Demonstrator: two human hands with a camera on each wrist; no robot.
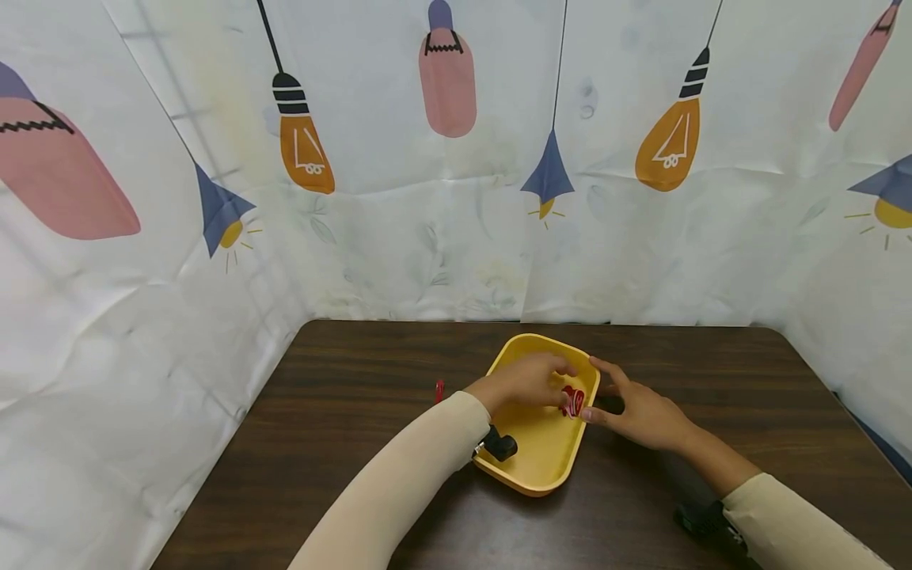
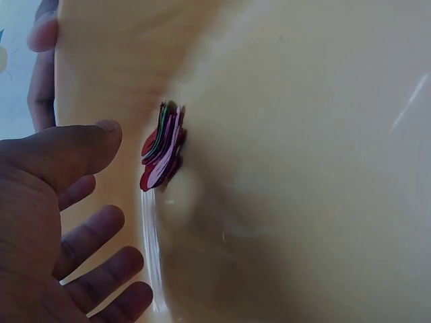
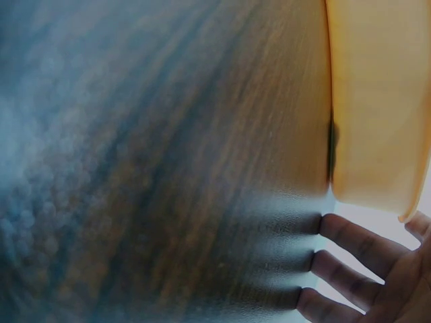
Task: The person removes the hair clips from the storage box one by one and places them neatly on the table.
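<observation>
A yellow plastic tray [image 1: 536,459] sits on the dark wooden table. My left hand [image 1: 533,380] reaches over it with fingers apart, holding nothing. Just beyond its thumb, a small bundle of flat red, pink and dark pieces with a strip of green [image 2: 161,147] lies in the tray against the wall. What kind of pieces these are I cannot tell. My right hand [image 1: 644,412] is at the tray's right side, its index fingertip and thumb at the rim. In the right wrist view, the other fingers [image 3: 360,243] stretch out straight and touch the tabletop.
A small red object [image 1: 439,390] shows on the table left of the tray, partly hidden by the left sleeve. Black wrist cameras [image 1: 502,446] sit on both forearms. A white printed curtain [image 1: 456,237] hangs behind the table and along its sides.
</observation>
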